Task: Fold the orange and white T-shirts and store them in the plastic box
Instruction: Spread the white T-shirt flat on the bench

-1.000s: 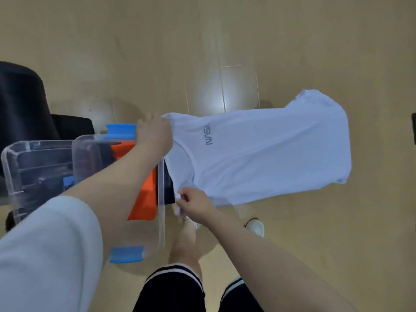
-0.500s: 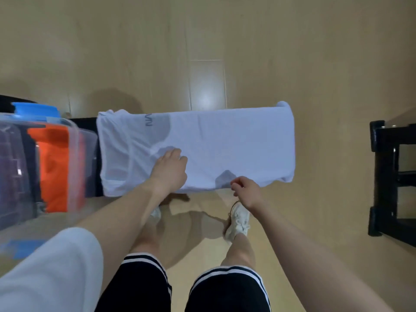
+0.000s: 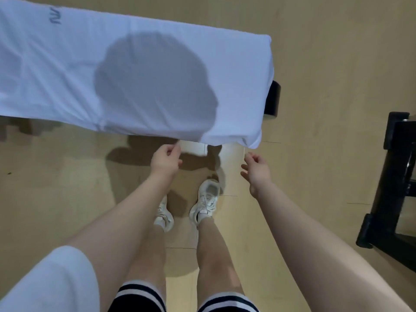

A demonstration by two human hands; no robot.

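Spread flat ahead of both hands: white T-shirt [image 3: 144, 70], already narrowed to a long band, draped over a raised surface that stays hidden beneath the cloth except for a dark black end [image 3: 274, 99] poking out past its right edge. Long axis running left to right, crosswise to both forearms; printed chest lettering at the far left, beyond the left hand, plain end to the right. Near hem overhanging the support, just above and beyond the fingertips.

Left hand [image 3: 166, 159] just under that hem near the band's middle, fingers loosely curled, thumb and forefinger close together right at the cloth edge; whether pinching fabric or merely brushing it, cannot tell. Right hand [image 3: 255, 168] just short of the drooping right corner [image 3: 253, 144], fingers relaxed and slightly spread, holding nothing, not touching.

Judged from this: right hand nearer the free right end, so probably the one to take that corner and carry it leftward along the long axis, left hand steadying the middle as the fold line.

Orange T-shirt and plastic box: out of view.

Below the hands: white sneakers [image 3: 206, 200] on pale wooden floor [image 3: 56, 188].
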